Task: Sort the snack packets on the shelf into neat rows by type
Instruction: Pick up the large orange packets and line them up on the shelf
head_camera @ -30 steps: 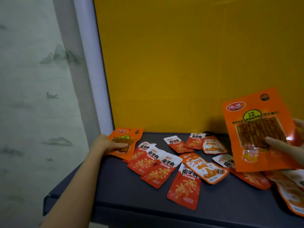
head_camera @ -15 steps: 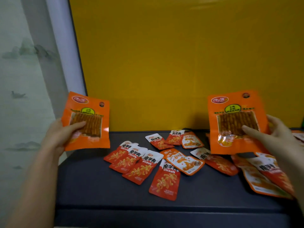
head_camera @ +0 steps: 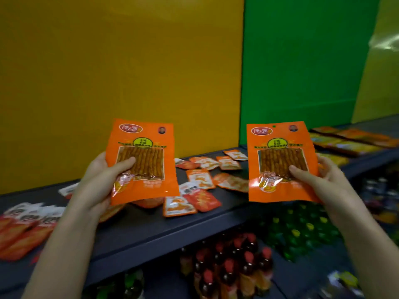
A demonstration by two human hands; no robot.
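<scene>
My left hand (head_camera: 98, 180) grips a large orange snack packet (head_camera: 143, 147) upright above the dark shelf (head_camera: 151, 229), thumb across its clear window. My right hand (head_camera: 319, 180) holds a second, identical orange packet (head_camera: 280, 152) upright at the same height, thumb on its front. Between and behind them, several small red-and-white packets (head_camera: 200, 182) lie scattered on the shelf. More small red packets (head_camera: 23, 229) lie in a blurred cluster at the shelf's left end.
Flat orange and yellow packets (head_camera: 349, 140) lie in rows at the shelf's far right. Below the shelf stand red-capped bottles (head_camera: 228, 268) and green bottles (head_camera: 302, 231). A yellow panel (head_camera: 121, 61) and a green panel (head_camera: 302, 61) back the shelf.
Both hands have carried their orange packets closer together and higher in front of me. The view has swung right, bringing in the green panel and the lower shelf of bottles.
</scene>
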